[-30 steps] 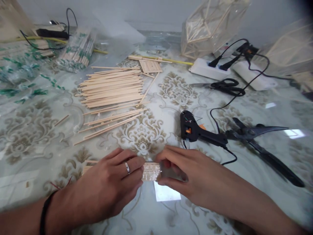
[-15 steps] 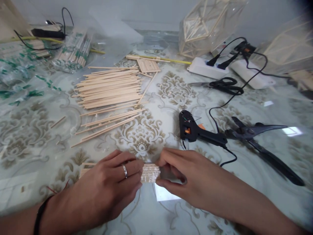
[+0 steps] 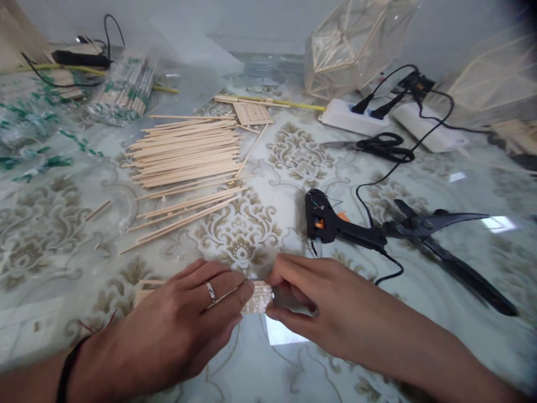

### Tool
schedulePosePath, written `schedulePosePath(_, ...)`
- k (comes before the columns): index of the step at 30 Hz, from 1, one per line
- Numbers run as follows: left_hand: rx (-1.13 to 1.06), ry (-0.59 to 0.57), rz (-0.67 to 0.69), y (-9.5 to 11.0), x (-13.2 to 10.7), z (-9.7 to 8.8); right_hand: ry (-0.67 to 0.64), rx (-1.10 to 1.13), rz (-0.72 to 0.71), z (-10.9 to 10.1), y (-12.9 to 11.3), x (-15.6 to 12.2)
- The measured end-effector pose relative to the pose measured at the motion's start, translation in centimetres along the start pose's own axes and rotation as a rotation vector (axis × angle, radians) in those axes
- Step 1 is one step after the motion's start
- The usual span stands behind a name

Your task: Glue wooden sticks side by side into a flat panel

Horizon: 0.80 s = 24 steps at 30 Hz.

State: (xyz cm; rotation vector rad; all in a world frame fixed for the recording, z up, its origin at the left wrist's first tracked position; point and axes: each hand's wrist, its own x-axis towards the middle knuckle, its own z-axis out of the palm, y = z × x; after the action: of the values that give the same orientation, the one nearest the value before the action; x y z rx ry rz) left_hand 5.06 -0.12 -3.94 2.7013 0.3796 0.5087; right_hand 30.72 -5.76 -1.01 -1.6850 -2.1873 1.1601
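Head: 2 hands (image 3: 188, 319) hold sticks (image 3: 259, 302).

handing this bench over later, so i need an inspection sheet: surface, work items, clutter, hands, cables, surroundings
Surface: patterned, glossy tabletop with bright reflections.
Work items: small shiny stick piece at the front; stick pile beyond; glue gun to the right.
Clutter: scissors, cutters, bagged sticks, clear-and-green wrappers.
Hands: left hand lies over the stick piece, grip partly hidden; right hand pinches its right end.
Cables: black cable winds past the glue gun and scissors; two plugs sit in the white power strip.
Surroundings: pale wall behind; plastic-covered stick frames at back right.
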Motion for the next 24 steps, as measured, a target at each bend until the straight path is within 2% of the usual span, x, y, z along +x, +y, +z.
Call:
schedulePosePath(11, 0.019, 0.011, -0.017, 0.36, 0.50, -0.32, 0.007, -0.035, -0.030, -0.32, -0.31, -0.26)
schedulePosePath(16, 0.004, 0.047, -0.025, 0.36, 0.41, -0.32, -0.006, -0.037, -0.023, -0.40, -0.36, -0.16)
schedulePosePath(24, 0.026, 0.041, -0.076, 0.42, 0.82, -0.55, -0.013, -0.032, -0.001, -0.46, -0.31, -0.12)
